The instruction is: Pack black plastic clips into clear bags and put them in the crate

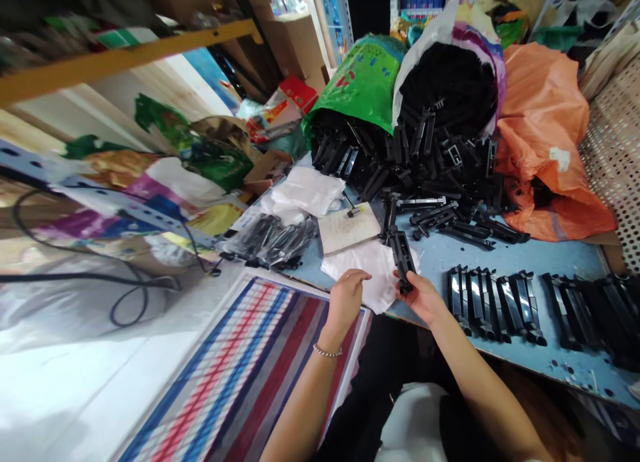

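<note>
My right hand (424, 298) is closed around the lower end of a long, narrow black plastic part (403, 257), which tilts up and away from me. To its left, my left hand (347, 298) is raised with its fingers bent together; whether something small is between them I cannot make out. Beneath both hands lies a stack of thin white plastic bags (373, 270) at the table's near edge. Just beyond is a worn, pale flat block (350, 229) with a small dark object (354, 213) on it.
Behind, a green sack (355, 82) and a white-purple sack (500, 82) spill a heap of black parts (440, 162). Rows of parts (495, 304) lie at right on the blue table (575, 257), near an orange sack (545, 142). Bagged parts (273, 239) and folded white bags (310, 190) lie left.
</note>
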Motion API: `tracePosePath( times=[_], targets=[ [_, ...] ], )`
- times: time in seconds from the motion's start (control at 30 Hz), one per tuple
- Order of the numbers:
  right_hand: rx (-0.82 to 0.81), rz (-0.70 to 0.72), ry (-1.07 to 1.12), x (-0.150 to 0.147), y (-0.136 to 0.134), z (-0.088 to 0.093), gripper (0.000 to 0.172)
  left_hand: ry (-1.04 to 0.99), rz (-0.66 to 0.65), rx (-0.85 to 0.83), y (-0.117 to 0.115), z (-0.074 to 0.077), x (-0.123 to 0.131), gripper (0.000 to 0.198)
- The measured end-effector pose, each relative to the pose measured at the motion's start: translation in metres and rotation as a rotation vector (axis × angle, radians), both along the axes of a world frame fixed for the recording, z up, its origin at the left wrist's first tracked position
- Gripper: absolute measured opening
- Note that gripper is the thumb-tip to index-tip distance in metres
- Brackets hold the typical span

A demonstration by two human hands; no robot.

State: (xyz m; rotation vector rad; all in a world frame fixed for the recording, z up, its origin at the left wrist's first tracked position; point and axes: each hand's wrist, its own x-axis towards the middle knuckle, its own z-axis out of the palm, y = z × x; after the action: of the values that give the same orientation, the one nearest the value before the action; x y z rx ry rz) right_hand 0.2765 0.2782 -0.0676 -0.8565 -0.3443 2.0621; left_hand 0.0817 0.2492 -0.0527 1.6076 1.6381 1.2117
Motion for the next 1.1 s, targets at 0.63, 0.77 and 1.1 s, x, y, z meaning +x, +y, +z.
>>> tracePosePath(
  times=[0.63, 0.77, 1.1],
  targets=[
    [0.015, 0.172, 0.156, -0.007, -0.009, -0.001, 0.048, -0.294, -0.06, -0.226, 0.011, -0.002, 0.01, 0.028],
    [-0.023, 0.048, 0.092, -0.014, -0.001, -0.008, 0.044, -0.278, 0.02, -0.194, 0.011, -0.004, 0.003, 0.028],
    [0.025, 0.19, 0.155, 0.044, -0.048, 0.015, 0.056, 0.188, -0.136, 0.069, 0.015, -0.008, -0.001, 0.04]
  ],
)
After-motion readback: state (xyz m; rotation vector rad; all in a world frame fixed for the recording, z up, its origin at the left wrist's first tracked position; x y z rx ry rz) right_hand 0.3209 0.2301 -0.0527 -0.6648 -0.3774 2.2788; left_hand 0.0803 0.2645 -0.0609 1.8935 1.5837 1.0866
